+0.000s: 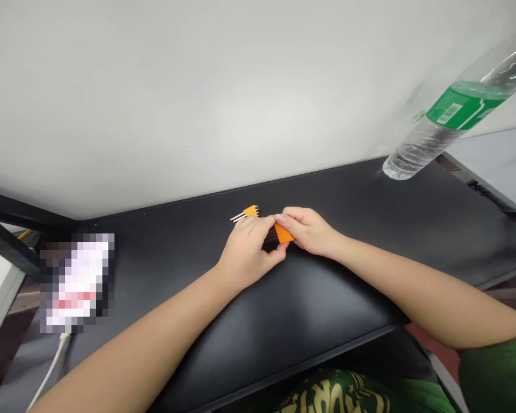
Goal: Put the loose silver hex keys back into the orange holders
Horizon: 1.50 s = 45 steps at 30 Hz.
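Both of my hands meet near the middle of the black table [163, 241]. Between them is a small flat orange piece [284, 233], its edges partly covered by fingers. My right hand [307, 231] is closed on its upper right side, thumb on top. My left hand [251, 249] pinches its left and lower edges with thumb and fingers. Just beyond the left fingers lies an orange holder [251, 211] with several thin metal rods sticking out to the left and dark ends on the right. My left hand partly hides this holder.
A large clear bottle [413, 148] with a green label stands at the back right, against the pale wall [241, 103]. At the left lies a blurred-out phone-like device [79, 275] with a white cable [51, 367]. The table's front edge runs close to my body.
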Tool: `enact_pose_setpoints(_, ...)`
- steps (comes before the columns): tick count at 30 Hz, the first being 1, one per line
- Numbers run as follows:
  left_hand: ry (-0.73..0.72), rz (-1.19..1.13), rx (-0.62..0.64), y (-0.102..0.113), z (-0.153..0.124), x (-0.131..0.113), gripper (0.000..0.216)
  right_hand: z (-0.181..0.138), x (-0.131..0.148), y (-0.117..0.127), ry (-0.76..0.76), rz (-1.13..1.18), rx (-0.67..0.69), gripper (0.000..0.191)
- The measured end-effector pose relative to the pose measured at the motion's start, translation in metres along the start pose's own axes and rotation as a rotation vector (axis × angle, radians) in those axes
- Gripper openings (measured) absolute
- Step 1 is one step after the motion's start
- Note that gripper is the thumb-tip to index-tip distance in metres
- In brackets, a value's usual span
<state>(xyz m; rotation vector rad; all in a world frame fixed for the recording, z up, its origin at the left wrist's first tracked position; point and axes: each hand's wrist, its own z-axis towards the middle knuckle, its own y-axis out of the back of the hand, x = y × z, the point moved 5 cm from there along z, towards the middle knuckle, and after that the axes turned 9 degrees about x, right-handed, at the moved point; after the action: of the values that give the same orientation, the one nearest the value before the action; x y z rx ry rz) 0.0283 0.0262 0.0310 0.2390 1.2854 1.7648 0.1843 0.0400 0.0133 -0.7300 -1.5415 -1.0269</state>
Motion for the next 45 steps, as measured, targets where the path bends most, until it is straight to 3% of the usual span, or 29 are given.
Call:
enact_pose_setpoints(8,0.07,-0.072,0.053,-0.001,0.002,0.004,0.044,0.004,-0.012,-0.009,-0.142,0.458,0.086,0.052)
enact_pose_setpoints(11,0.087,-0.123,0.102,-0.002,0.003,0.003,0.044,0.003,-0.012,-0.012,-0.168,0.494,0.114,0.053)
enact_pose_setpoints(16,0.066,-0.106,0.072,0.0,0.003,0.005,0.03,0.002,-0.008,-0.013,-0.148,0.488,0.076,0.053)
enact_pose_setpoints(24,0.066,-0.023,0.102,-0.001,0.003,0.012,0.025,-0.001,0.002,0.0,-0.135,0.63,0.081,0.053)
enact_pose_setpoints(28,0.118,-0.046,0.153,-0.003,0.003,0.016,0.024,0.0,-0.001,0.012,-0.177,0.657,0.076,0.052)
enact_pose_setpoints(38,0.196,-0.066,0.173,-0.006,0.002,0.018,0.025,0.019,-0.021,0.067,-0.22,0.688,-0.1,0.053)
enact_pose_setpoints(45,0.184,-0.081,0.193,-0.005,0.002,0.014,0.026,0.028,-0.037,0.076,-0.283,0.413,-0.198,0.049)
